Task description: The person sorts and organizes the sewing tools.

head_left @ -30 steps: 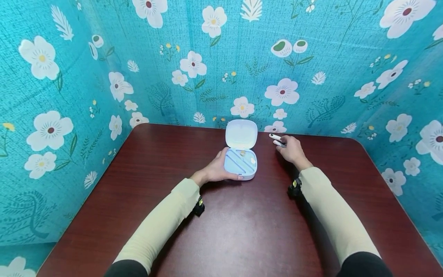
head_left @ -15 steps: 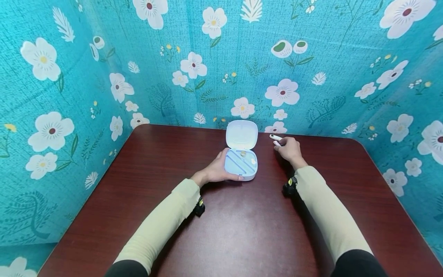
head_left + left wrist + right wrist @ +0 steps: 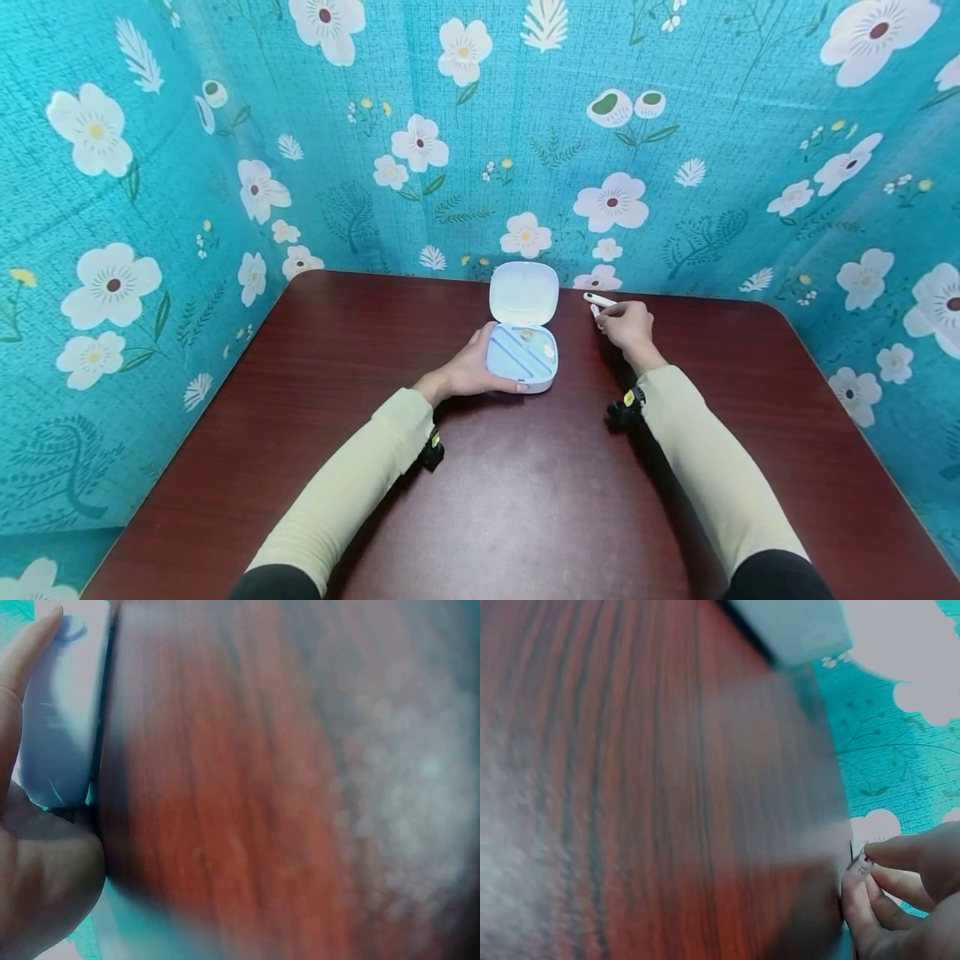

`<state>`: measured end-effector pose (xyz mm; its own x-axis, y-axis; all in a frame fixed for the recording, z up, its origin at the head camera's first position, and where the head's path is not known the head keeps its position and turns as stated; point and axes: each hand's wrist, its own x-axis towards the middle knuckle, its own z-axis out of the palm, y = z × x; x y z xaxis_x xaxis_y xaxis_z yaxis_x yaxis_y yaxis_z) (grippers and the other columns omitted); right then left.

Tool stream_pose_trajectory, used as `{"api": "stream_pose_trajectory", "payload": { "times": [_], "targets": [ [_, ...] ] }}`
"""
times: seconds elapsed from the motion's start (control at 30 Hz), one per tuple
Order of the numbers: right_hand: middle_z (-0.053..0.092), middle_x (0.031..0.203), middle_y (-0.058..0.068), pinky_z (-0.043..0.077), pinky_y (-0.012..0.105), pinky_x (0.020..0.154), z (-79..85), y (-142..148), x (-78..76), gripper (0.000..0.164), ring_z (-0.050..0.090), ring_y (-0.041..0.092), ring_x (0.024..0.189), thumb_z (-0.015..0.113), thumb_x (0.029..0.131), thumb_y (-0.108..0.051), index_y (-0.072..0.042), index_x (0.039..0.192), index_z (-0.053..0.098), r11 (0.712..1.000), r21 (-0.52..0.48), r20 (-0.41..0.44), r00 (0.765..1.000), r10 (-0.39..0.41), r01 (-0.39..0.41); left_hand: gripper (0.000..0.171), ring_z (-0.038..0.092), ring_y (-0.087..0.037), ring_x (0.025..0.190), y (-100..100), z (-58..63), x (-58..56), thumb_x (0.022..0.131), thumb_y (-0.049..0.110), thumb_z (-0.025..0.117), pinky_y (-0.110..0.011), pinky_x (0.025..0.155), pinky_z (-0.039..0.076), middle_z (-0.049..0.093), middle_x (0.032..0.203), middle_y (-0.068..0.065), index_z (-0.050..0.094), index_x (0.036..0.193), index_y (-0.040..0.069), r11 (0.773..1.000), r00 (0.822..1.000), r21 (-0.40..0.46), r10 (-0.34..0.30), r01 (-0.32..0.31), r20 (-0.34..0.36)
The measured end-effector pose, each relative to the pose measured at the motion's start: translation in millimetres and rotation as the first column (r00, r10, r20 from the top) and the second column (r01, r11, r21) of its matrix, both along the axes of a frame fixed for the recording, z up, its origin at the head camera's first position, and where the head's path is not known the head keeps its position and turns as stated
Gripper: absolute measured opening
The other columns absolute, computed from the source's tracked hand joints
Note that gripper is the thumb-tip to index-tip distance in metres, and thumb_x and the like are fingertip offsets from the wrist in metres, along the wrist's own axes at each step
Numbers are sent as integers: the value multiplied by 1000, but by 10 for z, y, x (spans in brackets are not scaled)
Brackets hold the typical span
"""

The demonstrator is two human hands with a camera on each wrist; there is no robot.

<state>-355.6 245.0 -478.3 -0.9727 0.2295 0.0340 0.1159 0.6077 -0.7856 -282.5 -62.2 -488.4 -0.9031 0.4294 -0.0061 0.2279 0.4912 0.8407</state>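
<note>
A small pale-blue case point(image 3: 522, 353) stands on the table with its hinged lid point(image 3: 523, 293) raised at the back. Diagonal grooves and two small round spots mark its inside. My left hand point(image 3: 471, 364) grips its left side, the thumb along the front; in the left wrist view the thumb lies against the case wall point(image 3: 64, 727). To the right of the case my right hand point(image 3: 628, 325) pinches a small slim white piece point(image 3: 596, 312) between thumb and fingertips. Another slim white piece point(image 3: 597, 299) lies just beyond, partly behind the fingers. Their exact kind is unclear.
The dark red-brown wooden table point(image 3: 480, 517) reaches back to a turquoise flowered cloth point(image 3: 480, 150), which also hangs along both sides. Both wrists carry black camera mounts, the right one point(image 3: 625, 410) close above the tabletop.
My right hand has shifted slightly left and turned, its fingers now covering more of the nearer white piece. My left hand and the case stay where they were.
</note>
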Motion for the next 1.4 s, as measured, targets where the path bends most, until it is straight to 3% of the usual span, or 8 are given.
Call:
{"api": "stream_pose_trajectory", "payload": {
  "times": [0.17,0.37,0.9,1.1,1.27,1.4],
  "targets": [
    [67,107,21,60,31,75,44,-16,59,21,67,8,70,64,97,-3,9,113,71,972,-228,41,997,61,-50,116,44,-19,123,0,-17,-7,66,47,96,-39,106,40,41,138,-5,26,154,18,1000,1000,-22,6,-6,1],
    [63,117,25,59,38,86,130,-75,142,26,68,11,76,62,99,-3,11,120,67,939,-318,43,987,156,-134,116,44,-19,123,-4,-8,-3,66,46,96,-40,106,40,40,138,-5,25,154,17,1000,1000,-19,10,-10,-6],
    [62,121,25,54,48,93,274,-222,354,25,70,41,102,64,100,-5,10,120,67,919,-302,2,964,266,-253,116,45,-20,123,-15,1,6,66,45,96,-40,106,40,41,138,-6,25,154,16,1000,1000,3,6,-6,-5],
    [65,116,24,57,41,91,298,-265,389,25,72,28,92,65,100,-8,8,119,69,925,-246,-11,955,296,-290,116,44,-20,124,-2,1,-9,66,43,97,-40,107,40,41,139,-6,26,154,16,1000,1000,4,3,-3,-13],
    [68,111,27,55,51,93,280,-322,400,23,71,35,94,64,100,-6,9,117,69,922,-247,-21,953,304,-299,117,45,-20,124,7,4,4,66,44,96,-40,107,39,41,139,-7,24,155,16,1000,1000,-1,5,-5,-7],
    [69,109,26,54,52,93,273,-392,416,22,71,31,90,64,99,-5,8,116,70,924,-231,-11,951,310,-304,116,44,-20,124,20,0,14,67,43,96,-40,107,39,41,139,-8,25,154,15,1000,1000,-6,3,-3,-12]
  ]
}}
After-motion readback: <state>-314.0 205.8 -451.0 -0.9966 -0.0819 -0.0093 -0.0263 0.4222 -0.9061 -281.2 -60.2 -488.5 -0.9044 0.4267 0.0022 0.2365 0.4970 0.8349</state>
